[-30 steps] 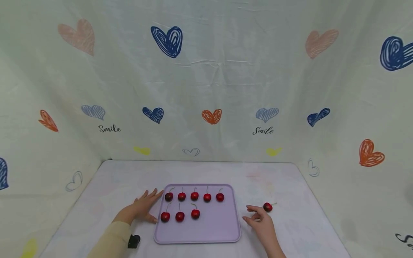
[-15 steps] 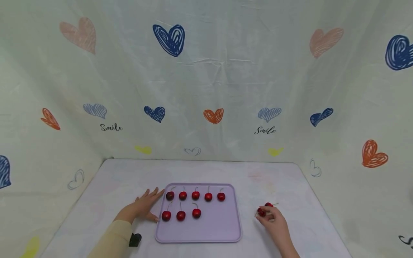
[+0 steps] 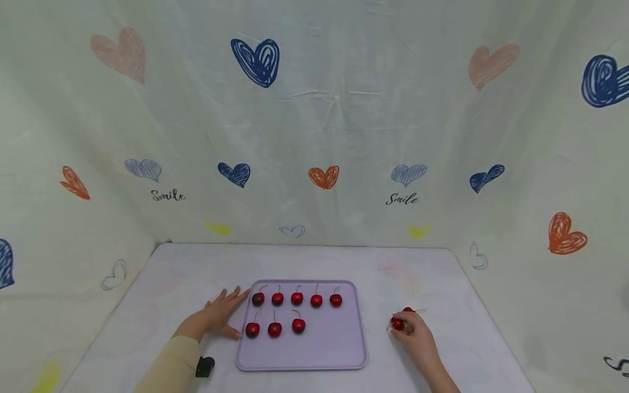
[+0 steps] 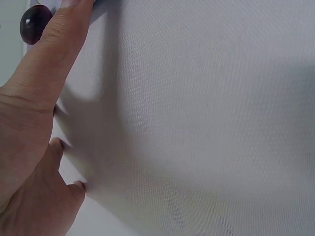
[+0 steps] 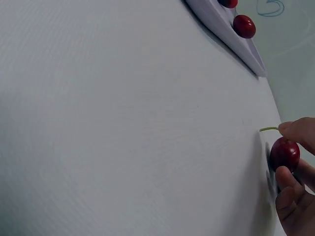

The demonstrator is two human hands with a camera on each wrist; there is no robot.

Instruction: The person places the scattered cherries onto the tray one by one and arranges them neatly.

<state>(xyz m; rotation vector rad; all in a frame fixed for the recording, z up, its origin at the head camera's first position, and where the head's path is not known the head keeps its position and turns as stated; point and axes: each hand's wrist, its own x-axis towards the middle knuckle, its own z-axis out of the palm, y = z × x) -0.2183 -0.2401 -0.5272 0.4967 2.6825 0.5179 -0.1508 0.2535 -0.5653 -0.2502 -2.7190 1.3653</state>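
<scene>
My right hand (image 3: 417, 338) pinches a dark red cherry (image 3: 397, 323) between thumb and fingers, right of the tray; in the right wrist view this cherry (image 5: 285, 153) shows its green stem pointing out past a fingertip. Just behind the fingers lies another cherry (image 3: 408, 309), partly hidden. The lilac tray (image 3: 334, 349) bears a back row of several cherries (image 3: 297, 298) and a front row of 3 cherries (image 3: 274, 329), stems pointing away. With fingers spread, my left hand (image 3: 219, 315) rests at the tray's left edge; its thumb (image 4: 54, 54) lies near a cherry (image 4: 34, 24).
The white table (image 3: 196, 267) extends around the tray. Beside the left sleeve (image 3: 169, 363) sits a small black object (image 3: 205, 367). A pale curtain (image 3: 334, 125) printed with hearts stands behind the table and along its sides.
My right hand has moved a little to the right and taken hold of a cherry beside the other one. The left hand stays in place at the tray edge.
</scene>
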